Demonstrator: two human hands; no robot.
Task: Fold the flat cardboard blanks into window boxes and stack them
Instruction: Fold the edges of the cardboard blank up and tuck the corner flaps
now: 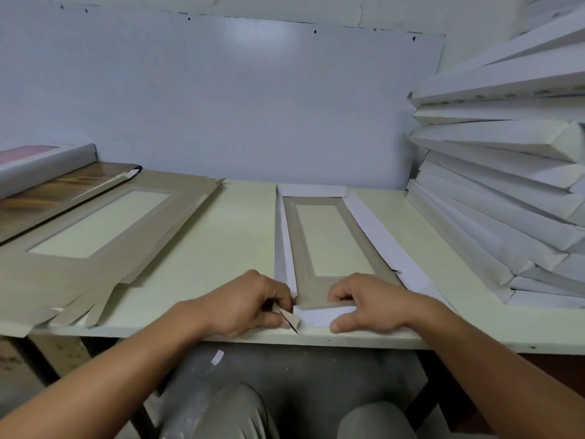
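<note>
A cardboard blank with a window cut-out [300, 236] lies brown side up in the middle of the pale table [240, 236], its white side flaps partly raised. My left hand [247, 304] pinches a small brown corner tab at the blank's near left corner. My right hand [368, 299] grips the near end flap, fingers curled over its brown inside and thumb on the white outside. More flat blanks [104, 229] lie spread on the left. A tall stack of folded white boxes [500, 172] leans at the right.
A white wall panel [221, 99] stands close behind the table. At the far left a glossy wood-grain sheet [57, 191] and a white box [38, 163] lie behind the blanks. The table's front edge [316, 339] is just below my hands, my knees under it.
</note>
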